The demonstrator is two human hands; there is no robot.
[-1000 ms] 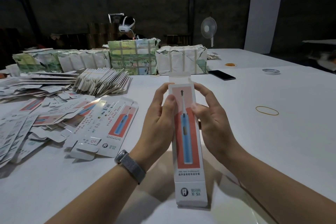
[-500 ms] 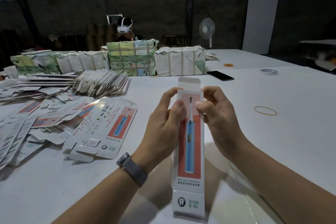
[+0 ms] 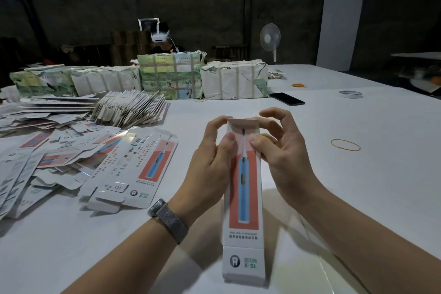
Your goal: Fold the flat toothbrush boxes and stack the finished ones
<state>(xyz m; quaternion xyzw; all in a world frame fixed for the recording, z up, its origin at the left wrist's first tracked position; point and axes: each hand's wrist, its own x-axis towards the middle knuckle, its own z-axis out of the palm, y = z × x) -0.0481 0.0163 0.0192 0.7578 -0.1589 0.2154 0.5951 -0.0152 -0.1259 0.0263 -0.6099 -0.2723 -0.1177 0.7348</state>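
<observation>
Right now we hold the box upright in front of us over the white table, its far end up between both hands and its near end low, close to the table edge. Our left hand wraps the left side, thumb pressed on the printed face and fingers curled behind the top corner. Our right hand pinches the right edge with thumb and a lower finger, while the upper fingers arch loosely over the top.

We judge the box to be light, thin card: hollow, easily dented, with a glossy print that may slip under dry fingers. Holding it by the long edges near the end being closed seems best, since the creases there give stiffness; squeezing the broad face would likely buckle it.

Compared with half a second ago, the top flap, which stood up open above the box, now looks folded down, and our fingers have shifted up to the top corners. The box sits at much the same place as before.

To the left lie the flat boxes, loose and overlapping, with a banded bundle behind. A rubber band lies well apart on the right.
</observation>
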